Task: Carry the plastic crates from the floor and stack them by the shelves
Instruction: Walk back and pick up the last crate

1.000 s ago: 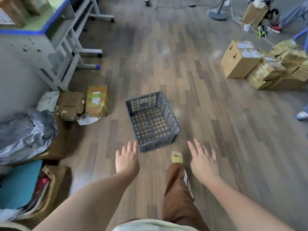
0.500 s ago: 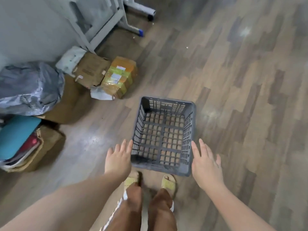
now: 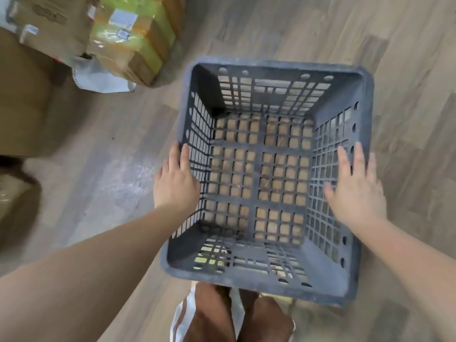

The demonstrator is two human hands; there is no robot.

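Both hands are down at the crate, fingers straight and loosely spread, nothing gripped. Left hand (image 3: 176, 180) lies flat along the left rim, fingertips pointing away from the person and overlapping the rim's edge; whether the palm actually presses the plastic cannot be told from above. Right hand (image 3: 355, 188) sits over the right wall, fingers stretched forward across the lattice just inside the right rim, thumb angled inward, and contact there is equally unclear. Between them sits the grey plastic crate (image 3: 281, 67), open side up on the wooden floor (image 3: 320, 28), its grid bottom showing the planks through the holes, nothing inside it. Its near wall lies right above the person's knees in brown trousers (image 3: 214, 314), at the bottom edge of the view. Up at the top left, well apart from the crate, lies a parcel wrapped in yellow-green tape (image 3: 138, 38), with a brown cardboard box (image 3: 49, 23) beside it and a white bag (image 3: 98, 77) tucked under their near corners. A larger brown box (image 3: 22, 104) fills the left edge. Motion blur softens the crate's corners.
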